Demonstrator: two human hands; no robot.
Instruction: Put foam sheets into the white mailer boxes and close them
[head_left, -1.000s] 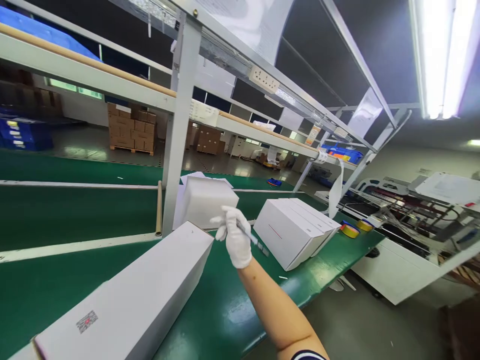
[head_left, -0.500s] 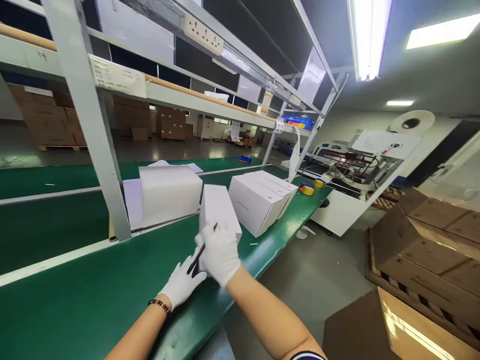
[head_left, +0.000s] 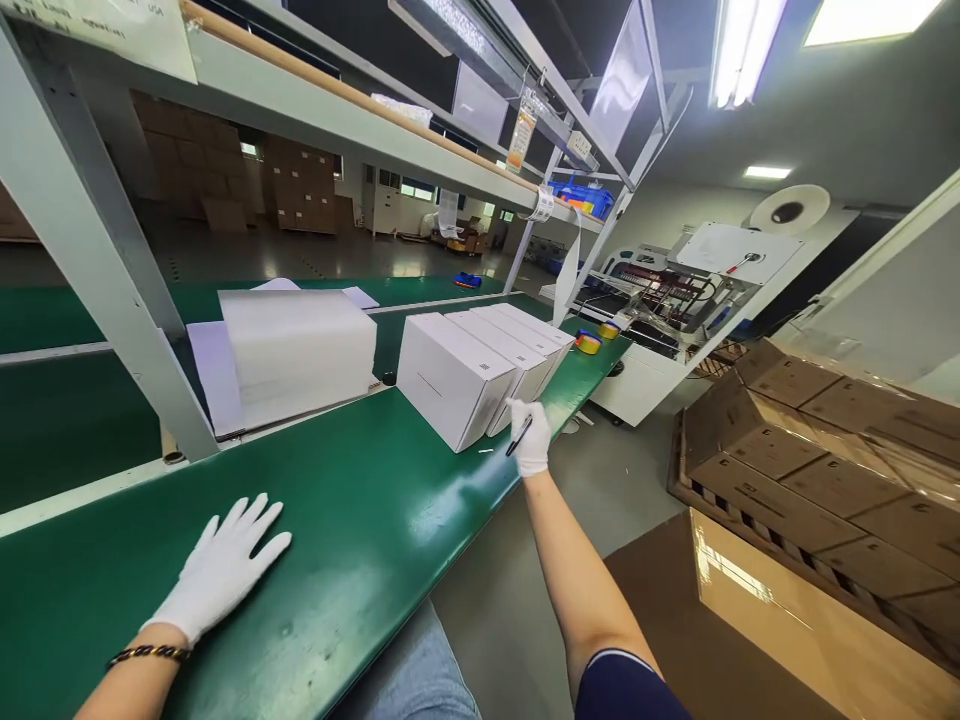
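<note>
My left hand (head_left: 225,565), in a white glove, is open with its fingers spread over the green table (head_left: 352,530). My right hand (head_left: 531,440), gloved too, is closed around a dark pen (head_left: 518,437). It is by the near end of a row of white boxes (head_left: 456,385) that stand side by side, and whether it touches them I cannot tell. The nearest box bears a thin line on its end and a small printed code on top.
A stack of white foam sheets (head_left: 300,345) stands by the grey frame post (head_left: 112,250). Tape rolls (head_left: 588,343) lie beyond the boxes. Brown cartons (head_left: 810,460) stand on a pallet to the right, with a large carton (head_left: 750,610) nearer. A shelf (head_left: 360,150) runs overhead.
The single white box that was in front of me now stands at the near end of the row. My left hand has moved away leftward, my right forward with the pen. The view has shifted.
</note>
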